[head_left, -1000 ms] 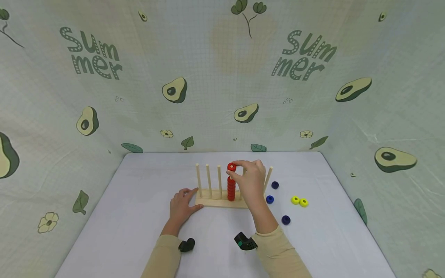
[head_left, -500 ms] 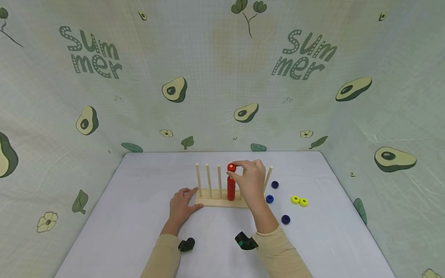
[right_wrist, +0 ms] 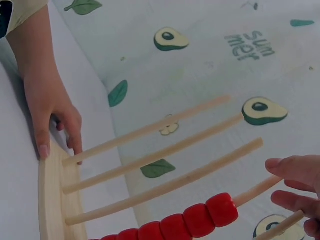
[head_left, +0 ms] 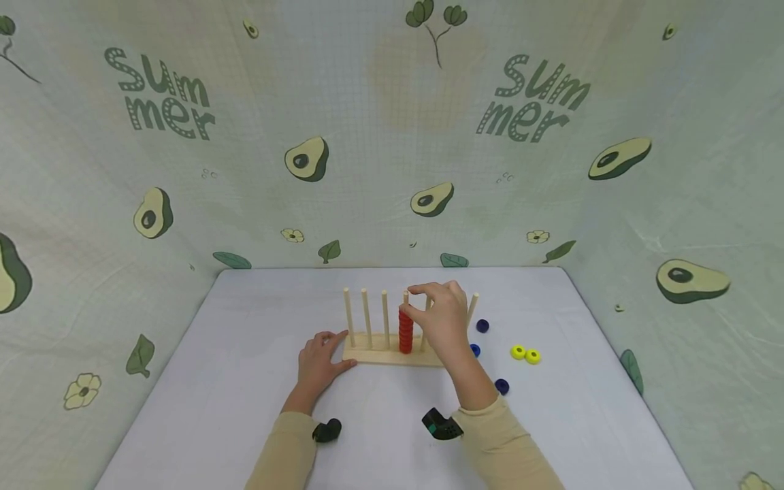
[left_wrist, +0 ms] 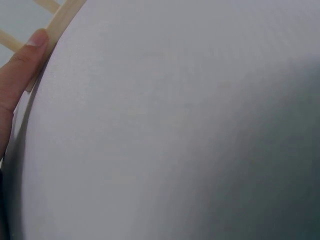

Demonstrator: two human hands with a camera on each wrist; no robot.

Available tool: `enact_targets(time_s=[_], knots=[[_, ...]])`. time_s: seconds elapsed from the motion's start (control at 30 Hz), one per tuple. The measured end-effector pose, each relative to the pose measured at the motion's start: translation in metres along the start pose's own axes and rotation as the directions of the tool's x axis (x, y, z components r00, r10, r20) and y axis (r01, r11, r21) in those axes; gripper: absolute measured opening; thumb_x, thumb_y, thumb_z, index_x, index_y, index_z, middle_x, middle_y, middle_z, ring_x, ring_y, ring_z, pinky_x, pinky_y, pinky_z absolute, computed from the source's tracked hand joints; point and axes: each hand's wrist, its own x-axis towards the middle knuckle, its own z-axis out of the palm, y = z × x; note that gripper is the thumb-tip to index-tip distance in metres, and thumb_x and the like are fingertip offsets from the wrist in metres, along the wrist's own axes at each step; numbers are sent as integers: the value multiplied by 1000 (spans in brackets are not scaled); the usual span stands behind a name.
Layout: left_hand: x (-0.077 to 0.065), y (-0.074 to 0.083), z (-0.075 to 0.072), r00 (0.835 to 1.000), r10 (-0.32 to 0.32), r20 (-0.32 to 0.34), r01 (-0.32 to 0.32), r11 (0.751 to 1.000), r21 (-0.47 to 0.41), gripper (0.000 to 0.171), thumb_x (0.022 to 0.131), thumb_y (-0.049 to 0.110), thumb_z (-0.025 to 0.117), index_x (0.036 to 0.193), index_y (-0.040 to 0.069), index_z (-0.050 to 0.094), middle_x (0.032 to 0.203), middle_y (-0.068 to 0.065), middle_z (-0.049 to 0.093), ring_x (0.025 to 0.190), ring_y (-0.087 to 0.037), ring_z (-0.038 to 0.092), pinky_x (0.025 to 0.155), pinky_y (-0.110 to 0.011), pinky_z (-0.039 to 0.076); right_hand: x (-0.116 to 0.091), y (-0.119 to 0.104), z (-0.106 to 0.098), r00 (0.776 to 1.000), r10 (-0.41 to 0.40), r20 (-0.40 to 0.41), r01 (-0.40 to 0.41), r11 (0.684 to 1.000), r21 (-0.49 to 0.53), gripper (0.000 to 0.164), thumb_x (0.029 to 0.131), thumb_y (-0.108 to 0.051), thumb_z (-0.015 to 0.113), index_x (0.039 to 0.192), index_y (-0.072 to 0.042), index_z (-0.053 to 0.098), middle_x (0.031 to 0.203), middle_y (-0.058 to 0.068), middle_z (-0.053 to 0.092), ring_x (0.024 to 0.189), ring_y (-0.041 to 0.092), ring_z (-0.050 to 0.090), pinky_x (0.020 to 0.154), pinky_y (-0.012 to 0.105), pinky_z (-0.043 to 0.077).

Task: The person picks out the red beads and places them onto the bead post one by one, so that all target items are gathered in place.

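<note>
A wooden peg stand point(head_left: 373, 356) with upright pegs stands mid-table. Red beads point(head_left: 405, 335) are stacked along one of its middle pegs. My left hand point(head_left: 316, 367) grips the base's left end, thumb at the front edge, fingers behind; the left wrist view shows the thumb on the wood. At the top of the red-bead peg is my right hand point(head_left: 445, 323), thumb and forefinger apart. In the right wrist view the top red bead point(right_wrist: 222, 210) lies below the fingertips, apart from them. My right hand partly hides the pegs on the right.
Right of the stand lie dark blue beads point(head_left: 482, 326) point(head_left: 501, 386), a blue bead point(head_left: 475, 350) partly behind my wrist, and two yellow beads point(head_left: 518, 352) point(head_left: 533, 356). A printed cloth point(head_left: 367, 224) hangs behind the white table point(head_left: 245, 327).
The red bead that my right hand pinched at the peg's top has slid down onto the stack, and the fingers have let go. My left hand has stayed on the base.
</note>
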Motion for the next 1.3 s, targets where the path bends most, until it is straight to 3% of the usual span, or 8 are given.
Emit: enact_targets(time_s=[0.37, 0.57, 0.73, 0.87, 1.07, 1.3], knots=[[-3, -2, -7, 999, -14, 44, 14, 1000, 7, 73, 78, 48, 79, 140, 19, 54, 131, -16, 47, 112, -37, 46, 87, -53, 36, 2, -3, -17, 981, -5, 195, -9, 997, 72, 32, 78, -20, 84, 109, -17, 75, 107, -3, 69, 95, 22, 52, 75, 37, 45], [-3, 1, -13, 996, -27, 80, 26, 1000, 17, 72, 78, 45, 79, 139, 17, 54, 131, -17, 49, 112, -38, 48, 85, -55, 40, 2, 2, -25, 964, -90, 252, 73, 994, 79, 33, 79, -20, 83, 110, -16, 74, 112, -3, 68, 102, 18, 51, 82, 39, 47], [-3, 6, -24, 993, -53, 108, 49, 998, 36, 73, 80, 45, 78, 142, 17, 51, 133, -19, 49, 116, -41, 48, 85, -58, 41, 3, 10, -34, 948, -256, 190, 244, 966, 85, 30, 77, -17, 85, 105, -14, 75, 109, -1, 69, 107, 21, 51, 87, 42, 44], [-5, 10, -38, 994, -49, 93, 50, 999, -9, 71, 81, 41, 78, 141, 14, 51, 133, -21, 50, 118, -44, 48, 85, -62, 41, 3, 20, -43, 926, -357, 123, 356, 934, 36, 31, 75, -16, 85, 104, -12, 74, 108, 2, 69, 108, 24, 52, 91, 46, 40], [-3, 20, -63, 997, -32, 69, 35, 998, -51, 72, 83, 39, 77, 143, 14, 49, 136, -22, 47, 121, -44, 46, 88, -64, 40, 7, 39, -56, 894, -447, 19, 448, 894, -31, 37, 75, -18, 85, 108, -6, 72, 115, 8, 66, 111, 30, 52, 94, 52, 38], [0, 32, -89, 999, 51, 1, -51, 997, 61, 75, 81, 43, 78, 144, 15, 48, 137, -19, 48, 119, -42, 49, 83, -61, 44, 7, 60, -75, 875, -480, -61, 472, 874, -113, 52, 75, -22, 83, 120, -4, 64, 128, 17, 56, 117, 40, 46, 93, 61, 31]])
